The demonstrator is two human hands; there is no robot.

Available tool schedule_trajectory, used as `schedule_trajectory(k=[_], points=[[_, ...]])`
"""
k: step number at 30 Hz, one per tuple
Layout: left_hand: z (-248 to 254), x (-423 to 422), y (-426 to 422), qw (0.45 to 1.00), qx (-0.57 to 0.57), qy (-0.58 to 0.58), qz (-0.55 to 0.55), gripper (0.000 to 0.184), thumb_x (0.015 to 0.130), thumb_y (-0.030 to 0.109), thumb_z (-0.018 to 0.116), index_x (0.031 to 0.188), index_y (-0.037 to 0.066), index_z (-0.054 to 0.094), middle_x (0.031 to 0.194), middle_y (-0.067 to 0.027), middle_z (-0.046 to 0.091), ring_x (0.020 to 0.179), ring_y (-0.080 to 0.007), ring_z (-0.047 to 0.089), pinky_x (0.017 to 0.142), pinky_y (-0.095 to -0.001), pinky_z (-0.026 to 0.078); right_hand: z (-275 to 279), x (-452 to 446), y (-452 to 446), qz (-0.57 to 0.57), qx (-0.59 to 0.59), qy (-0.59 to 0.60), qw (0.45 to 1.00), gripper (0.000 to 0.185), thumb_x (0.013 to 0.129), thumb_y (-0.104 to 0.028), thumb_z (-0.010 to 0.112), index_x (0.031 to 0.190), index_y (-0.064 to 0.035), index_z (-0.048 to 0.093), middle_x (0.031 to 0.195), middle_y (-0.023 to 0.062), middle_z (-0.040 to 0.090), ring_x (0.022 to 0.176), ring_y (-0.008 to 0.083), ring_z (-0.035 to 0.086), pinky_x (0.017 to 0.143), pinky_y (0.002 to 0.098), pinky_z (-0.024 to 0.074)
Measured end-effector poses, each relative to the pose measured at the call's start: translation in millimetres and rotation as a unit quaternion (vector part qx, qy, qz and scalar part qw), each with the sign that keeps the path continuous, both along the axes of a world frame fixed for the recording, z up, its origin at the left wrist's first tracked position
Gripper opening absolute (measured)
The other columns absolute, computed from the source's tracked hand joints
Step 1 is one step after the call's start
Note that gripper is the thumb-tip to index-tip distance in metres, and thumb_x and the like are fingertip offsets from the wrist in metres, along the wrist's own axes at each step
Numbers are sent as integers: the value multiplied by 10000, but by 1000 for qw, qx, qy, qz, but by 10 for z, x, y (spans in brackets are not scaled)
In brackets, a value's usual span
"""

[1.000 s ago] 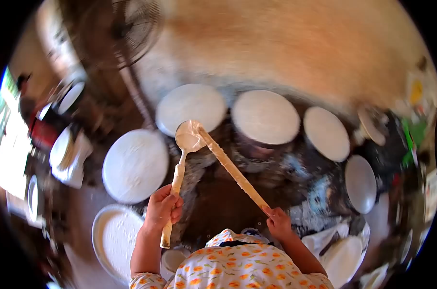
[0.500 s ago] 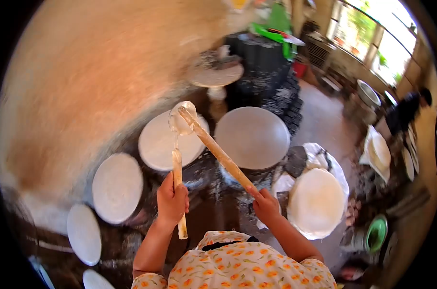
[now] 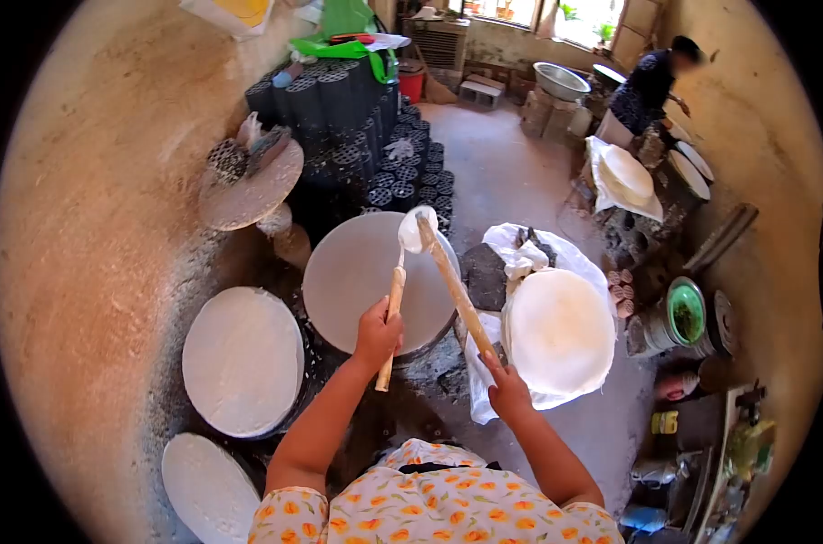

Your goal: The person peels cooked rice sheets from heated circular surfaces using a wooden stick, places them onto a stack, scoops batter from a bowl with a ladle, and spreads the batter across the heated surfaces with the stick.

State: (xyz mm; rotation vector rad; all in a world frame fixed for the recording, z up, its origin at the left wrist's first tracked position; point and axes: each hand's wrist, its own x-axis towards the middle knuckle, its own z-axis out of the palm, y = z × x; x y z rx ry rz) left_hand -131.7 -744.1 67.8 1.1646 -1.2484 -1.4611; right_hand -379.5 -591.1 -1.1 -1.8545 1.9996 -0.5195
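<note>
My left hand (image 3: 378, 335) is wrapped round the wooden handle of a ladle (image 3: 418, 229), whose bowl is coated with white batter. A long flat wooden stick (image 3: 455, 290) is gripped at its lower end by my right hand (image 3: 509, 390); its upper end rests at the ladle's bowl. Both tools are over a large round grey pan (image 3: 357, 272). To the right, a stack of round white sheets (image 3: 561, 331) lies on white cloth. Round white-covered pans (image 3: 243, 363) stand at the left.
Stacked black honeycomb briquettes (image 3: 339, 118) stand behind the pan. A round board on a pedestal (image 3: 253, 186) is at the left. A person (image 3: 647, 91) bends over pans at the back right. A green basin (image 3: 685, 308) and a shelf are at the right.
The view has swung to the right, from the row of white-covered pans to the grey pan and the stack. Both hands keep their tools, now over the grey pan.
</note>
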Motion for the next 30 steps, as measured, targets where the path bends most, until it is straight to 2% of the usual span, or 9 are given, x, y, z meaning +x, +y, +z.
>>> schedule_trajectory(k=[2,5,7,11,17,21,23,29,30], points=[[-359,101,-268,999,13,16,-32,171,873,95,488,998,-6,545,588,-18,474,394,-97,459,365,-262,413,-8,110,36,-43,62,36,997,778,745,-71,594,1413,-340,299,968,186,507,805,395,576,701,489,473],[-817,421,-643,937,-258,-236,-7,268,842,98,523,1088,-3,552,611,-76,516,463,-207,542,448,-350,469,219,373,50,-92,124,56,986,749,736,-58,597,1394,-316,348,954,167,551,819,389,581,734,479,484],[-651,615,-817,796,-460,-394,-4,365,808,117,567,1161,27,550,736,-137,564,622,-328,593,551,-424,490,105,421,94,-101,98,47,989,715,740,-47,578,1386,-276,372,965,159,564,813,376,586,742,477,485],[74,826,-866,769,-382,-508,-73,367,793,127,590,1153,62,566,870,-152,571,735,-373,585,603,-450,489,7,483,184,-94,1,-12,996,652,755,-39,558,1361,-237,421,916,164,582,833,356,593,745,453,485],[809,992,-1016,677,-504,-537,12,371,823,124,574,1185,44,556,830,-130,540,666,-305,574,567,-388,490,-127,557,281,-99,-67,-103,987,633,766,-19,541,1357,-220,436,906,182,585,862,367,584,768,444,475],[1134,1046,-1036,753,-546,-357,86,425,847,112,571,1258,28,508,843,-117,575,632,-249,574,543,-346,480,-181,584,276,-104,-68,-120,985,644,763,-9,544,1359,-227,433,907,186,583,866,370,581,775,442,471],[1336,1021,-883,981,-187,-35,39,347,917,96,469,1249,3,503,753,-47,557,518,-122,522,456,-242,433,-187,582,217,-102,-53,-107,988,644,762,-5,540,1357,-229,435,896,185,580,861,372,582,769,446,471],[1157,1291,-668,996,-67,39,-32,193,931,164,468,1027,11,536,716,-24,542,476,-70,491,394,-191,396,-171,522,-448,-86,-11,-13,996,637,764,34,486,1356,-196,432,933,228,603,863,411,583,743,474,471],[1104,1353,-635,984,8,165,-63,215,925,172,476,1053,5,522,720,-31,533,467,-71,481,383,-185,391,-126,556,-632,-80,-12,-63,995,627,767,28,488,1348,-204,441,957,238,606,884,416,586,756,468,474]])
